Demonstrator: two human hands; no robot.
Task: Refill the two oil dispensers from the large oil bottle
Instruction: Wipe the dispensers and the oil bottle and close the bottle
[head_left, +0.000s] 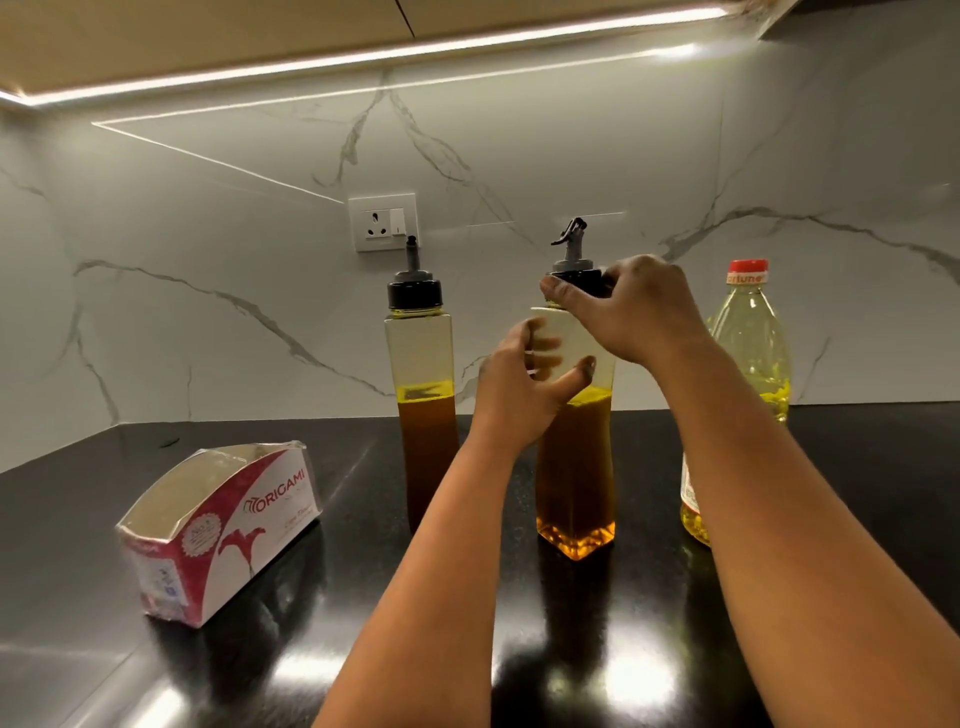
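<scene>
Two tall clear square oil dispensers with black pourer caps stand on the black counter. Both are partly filled with amber oil. The left dispenser (425, 395) stands alone, untouched. My left hand (519, 384) wraps around the upper body of the right dispenser (575, 467). My right hand (639, 306) grips that dispenser's black cap (574, 273) from the right side. The large oil bottle (750, 338), clear with a red cap and pale yellow oil, stands at the right, partly hidden behind my right forearm.
A red and white Origami tissue box (218, 530) lies on the counter (363, 649) at the left. A wall socket (383, 222) sits on the marble backsplash behind the left dispenser.
</scene>
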